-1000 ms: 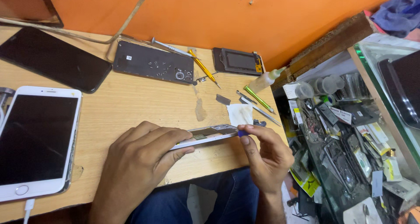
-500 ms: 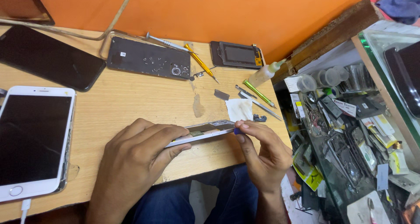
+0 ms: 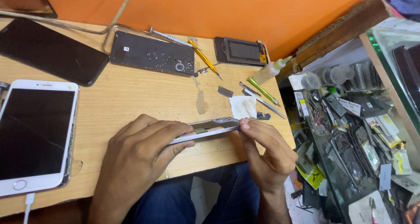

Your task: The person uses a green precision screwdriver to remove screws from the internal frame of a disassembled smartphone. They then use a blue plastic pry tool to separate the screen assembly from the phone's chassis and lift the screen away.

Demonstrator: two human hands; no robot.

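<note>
A silver phone frame (image 3: 209,129), opened and seen edge-on, is held over the front edge of the wooden table (image 3: 144,97). My left hand (image 3: 140,156) wraps around its left part, fingers along the top edge. My right hand (image 3: 267,152) pinches the frame's right end between thumb and fingertips, with a small dark tool tip barely showing there. Just behind lie a white cloth piece (image 3: 243,106) and a small dark part (image 3: 263,116).
A white phone (image 3: 35,136) with a cable lies left, a black phone (image 3: 50,51) behind it. A dark back cover holding screws (image 3: 151,55), a yellow screwdriver (image 3: 204,57), a green tool (image 3: 261,89), tweezers, a glue bottle (image 3: 272,69) and a black module (image 3: 240,51) sit behind. A cluttered parts shelf (image 3: 350,119) stands right.
Both hands keep hold of the frame; my right hand's fingers have shifted slightly at its right end. The view has drifted a little, otherwise nothing has moved.
</note>
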